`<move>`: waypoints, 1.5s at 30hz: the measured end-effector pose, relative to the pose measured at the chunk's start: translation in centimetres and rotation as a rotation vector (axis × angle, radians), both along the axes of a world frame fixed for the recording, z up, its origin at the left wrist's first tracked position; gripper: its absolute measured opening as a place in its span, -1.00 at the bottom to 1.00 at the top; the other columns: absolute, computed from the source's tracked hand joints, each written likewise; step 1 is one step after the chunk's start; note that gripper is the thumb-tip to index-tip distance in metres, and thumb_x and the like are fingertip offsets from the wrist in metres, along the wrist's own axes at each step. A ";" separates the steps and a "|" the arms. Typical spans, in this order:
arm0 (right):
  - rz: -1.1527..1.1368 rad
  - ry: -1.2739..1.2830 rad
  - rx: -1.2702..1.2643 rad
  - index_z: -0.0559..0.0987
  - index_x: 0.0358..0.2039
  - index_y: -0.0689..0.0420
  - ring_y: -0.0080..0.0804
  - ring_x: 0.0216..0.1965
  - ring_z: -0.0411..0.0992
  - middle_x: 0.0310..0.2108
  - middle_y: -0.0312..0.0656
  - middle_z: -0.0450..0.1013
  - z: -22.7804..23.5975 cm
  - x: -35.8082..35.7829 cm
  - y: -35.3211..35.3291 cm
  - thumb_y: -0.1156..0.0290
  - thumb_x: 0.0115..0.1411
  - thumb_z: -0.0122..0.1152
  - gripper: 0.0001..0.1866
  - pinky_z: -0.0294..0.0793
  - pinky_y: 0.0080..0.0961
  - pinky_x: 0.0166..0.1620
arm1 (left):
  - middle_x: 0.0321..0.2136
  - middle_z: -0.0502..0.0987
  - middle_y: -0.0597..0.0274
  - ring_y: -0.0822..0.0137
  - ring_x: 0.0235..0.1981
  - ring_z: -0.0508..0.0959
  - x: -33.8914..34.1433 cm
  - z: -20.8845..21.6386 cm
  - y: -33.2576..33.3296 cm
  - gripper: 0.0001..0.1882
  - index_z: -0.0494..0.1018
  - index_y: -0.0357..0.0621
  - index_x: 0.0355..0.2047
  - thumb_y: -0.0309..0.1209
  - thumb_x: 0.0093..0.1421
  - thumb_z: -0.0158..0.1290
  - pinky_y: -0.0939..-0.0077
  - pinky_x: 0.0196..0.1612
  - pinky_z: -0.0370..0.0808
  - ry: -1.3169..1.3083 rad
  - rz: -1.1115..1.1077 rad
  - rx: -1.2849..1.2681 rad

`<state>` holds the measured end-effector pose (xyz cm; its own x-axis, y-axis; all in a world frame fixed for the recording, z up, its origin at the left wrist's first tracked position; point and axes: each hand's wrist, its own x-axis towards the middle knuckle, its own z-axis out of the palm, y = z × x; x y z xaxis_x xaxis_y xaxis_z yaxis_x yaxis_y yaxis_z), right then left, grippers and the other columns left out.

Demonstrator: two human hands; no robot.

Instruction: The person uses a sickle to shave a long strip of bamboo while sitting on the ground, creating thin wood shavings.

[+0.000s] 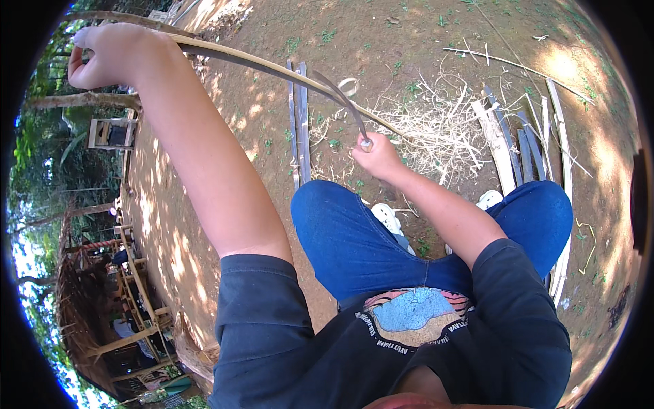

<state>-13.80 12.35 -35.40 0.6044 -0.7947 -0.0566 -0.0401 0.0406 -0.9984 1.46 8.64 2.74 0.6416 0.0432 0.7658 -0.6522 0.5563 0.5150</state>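
My left hand (pixel 112 54) is stretched far out to the upper left, fingers curled round one end of a long bamboo strip (pixel 269 67). Its grip is partly turned away from view. From there the strip, pale on one side and dark on the other, slants down to the right, over the ground beyond my knees. My right hand (pixel 380 158) is closed on the handle of a knife (pixel 352 109) with a narrow, curved blade. The blade points up and to the left and crosses the strip; whether they touch, I cannot tell.
A heap of pale shavings (pixel 443 129) lies on the dirt ahead of me. Split bamboo pieces (pixel 501 146) rest to its right, and two dark slats (pixel 298 123) lie left of it. Far left stand a thatched shelter (pixel 88 307) and a wooden box (pixel 111 133).
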 end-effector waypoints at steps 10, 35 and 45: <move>-0.250 0.337 0.055 0.54 -0.42 0.21 -0.35 -0.52 0.46 -0.55 -0.12 0.49 -11.2 -6.6 -3.6 0.29 0.02 0.24 -0.77 0.46 -0.37 -0.35 | -0.41 0.34 0.21 0.44 -0.42 0.32 0.8 0.1 -0.8 -0.78 0.13 -0.19 -0.12 -0.35 0.37 -0.13 0.52 -0.29 0.32 -0.116 -0.027 -0.035; -0.021 0.139 0.041 0.50 -0.50 0.18 -0.27 -0.54 0.46 -0.59 -0.10 0.47 -5.8 -2.0 -1.0 0.32 -0.01 0.21 -0.82 0.44 -0.36 -0.37 | -0.18 0.27 0.13 0.36 -0.26 0.33 1.0 0.7 -0.8 -0.79 0.14 -0.12 -0.12 -0.34 0.35 -0.13 0.38 -0.18 0.34 -0.054 0.052 0.004; -0.199 0.345 0.179 0.59 -0.33 0.21 -0.22 -0.40 0.54 -0.46 -0.02 0.55 -8.6 -6.0 -1.9 0.27 0.03 0.21 -0.73 0.52 -0.31 -0.25 | -0.36 0.37 0.15 0.38 -0.39 0.36 1.7 -0.1 -0.6 -0.78 0.13 -0.20 -0.14 -0.33 0.37 -0.16 0.48 -0.29 0.35 -0.069 0.089 -0.031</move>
<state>-19.80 10.46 -44.00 0.3616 -0.8534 -0.3755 -0.3441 0.2522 -0.9044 3.12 8.08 2.63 0.5802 0.1223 0.8053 -0.7329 0.5098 0.4506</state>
